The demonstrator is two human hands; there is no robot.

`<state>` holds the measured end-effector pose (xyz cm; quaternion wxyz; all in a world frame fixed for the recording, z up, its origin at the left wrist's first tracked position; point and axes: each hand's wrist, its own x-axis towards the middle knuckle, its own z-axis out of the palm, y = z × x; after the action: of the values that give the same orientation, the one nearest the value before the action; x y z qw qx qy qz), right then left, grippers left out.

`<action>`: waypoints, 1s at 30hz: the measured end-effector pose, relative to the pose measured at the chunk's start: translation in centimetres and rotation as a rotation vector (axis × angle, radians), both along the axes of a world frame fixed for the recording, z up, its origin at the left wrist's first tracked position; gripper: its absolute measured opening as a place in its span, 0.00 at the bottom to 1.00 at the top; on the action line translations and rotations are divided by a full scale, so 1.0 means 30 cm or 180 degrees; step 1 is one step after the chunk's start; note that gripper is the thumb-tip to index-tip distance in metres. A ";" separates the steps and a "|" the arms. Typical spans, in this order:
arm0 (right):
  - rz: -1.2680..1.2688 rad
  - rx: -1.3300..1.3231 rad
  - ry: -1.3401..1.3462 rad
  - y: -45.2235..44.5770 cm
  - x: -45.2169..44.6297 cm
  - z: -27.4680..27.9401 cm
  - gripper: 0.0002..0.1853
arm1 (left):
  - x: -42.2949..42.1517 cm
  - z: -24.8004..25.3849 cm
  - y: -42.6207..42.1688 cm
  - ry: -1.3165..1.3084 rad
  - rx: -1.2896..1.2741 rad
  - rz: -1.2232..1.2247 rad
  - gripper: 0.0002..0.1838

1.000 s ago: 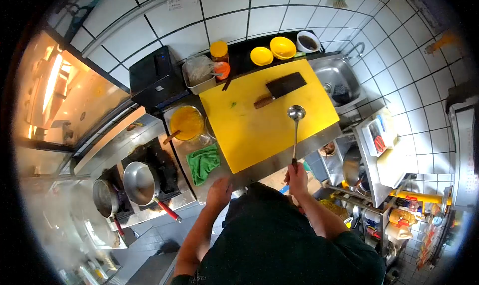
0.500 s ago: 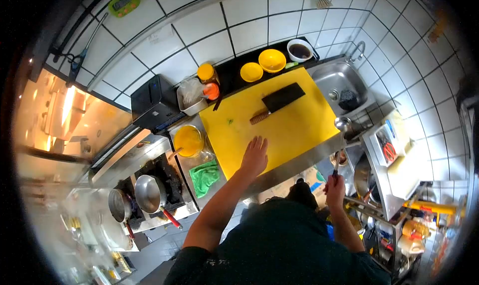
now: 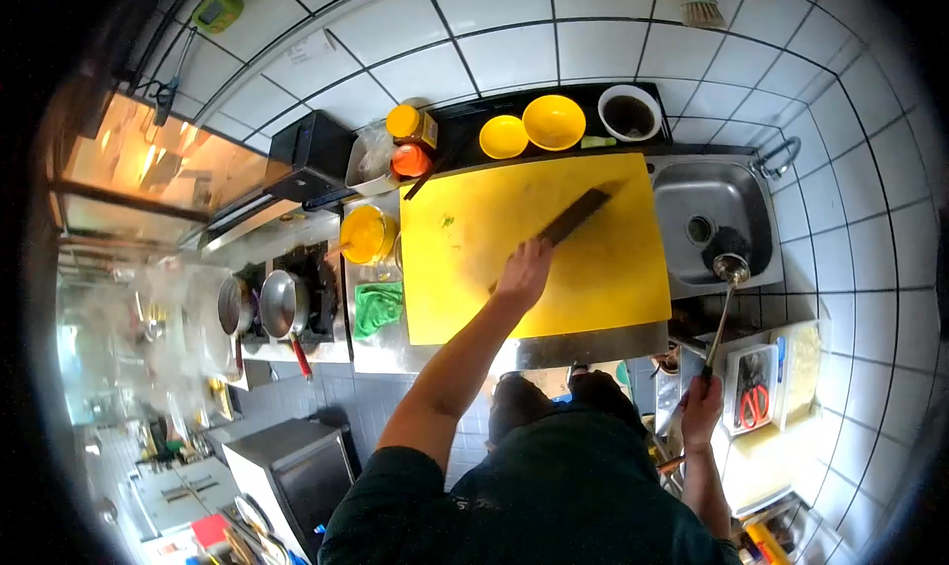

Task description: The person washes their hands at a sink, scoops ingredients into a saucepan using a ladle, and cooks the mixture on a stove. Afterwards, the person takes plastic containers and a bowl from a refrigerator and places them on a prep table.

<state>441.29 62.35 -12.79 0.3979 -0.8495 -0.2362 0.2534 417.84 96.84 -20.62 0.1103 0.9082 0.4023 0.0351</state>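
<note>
My left hand (image 3: 526,272) is closed around a cleaver (image 3: 577,216) where handle meets blade, over the yellow cutting board (image 3: 455,293). The dark blade is turned up, so it shows narrow, and points to the far right. Out to the right, my right hand (image 3: 703,407) grips a ladle (image 3: 730,270) by its long handle. The ladle's bowl hangs over the near right part of the steel sink (image 3: 675,209), by a dark scrubber (image 3: 733,244). Some small green scraps (image 3: 447,221) lie on the board's left side.
Behind the board stand two yellow bowls (image 3: 555,122), a white bowl of dark liquid (image 3: 630,113) and a jar (image 3: 411,125). At left are a container of yellow liquid (image 3: 367,235), a green cloth (image 3: 378,308) and pans (image 3: 284,303) on the stove. Red scissors (image 3: 754,406) lie at right.
My left hand has moved from the bare board onto the cleaver and turned its blade up from lying flat. The ladle has swung from beside the board to over the sink. The view has turned.
</note>
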 end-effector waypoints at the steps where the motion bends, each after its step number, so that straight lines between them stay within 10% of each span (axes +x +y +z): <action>1: 0.0044 0.0012 0.0012 0.006 0.032 -0.023 0.10 | -0.050 0.000 -0.055 -0.0405 -0.0084 0.0342 0.17; 4: 0.0087 0.0056 0.0094 0.018 0.087 -0.091 0.10 | -0.249 0.050 -0.197 -0.1209 0.0318 0.1123 0.09; 6: 0.0025 0.0137 0.0166 0.066 0.085 -0.093 0.09 | -0.328 0.185 -0.247 -0.2042 -0.1859 0.3109 0.05; 10: 0.0411 0.0175 0.0365 0.120 0.082 -0.074 0.08 | -0.547 0.015 -0.273 -0.2881 -0.1329 0.3808 0.06; 24: 0.0036 -0.0019 0.0425 -0.018 0.120 -0.061 0.06 | -0.343 -0.067 0.065 -0.3312 -0.1673 0.3149 0.07; 30: -0.0339 0.0216 0.0525 -0.121 0.121 -0.053 0.08 | 0.161 -0.109 0.029 -0.1711 -0.1794 0.1953 0.21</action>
<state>444.91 58.72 -14.39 0.4575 -0.8231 -0.1656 0.2929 422.66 97.72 -23.88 0.4360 0.6415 0.6022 0.1887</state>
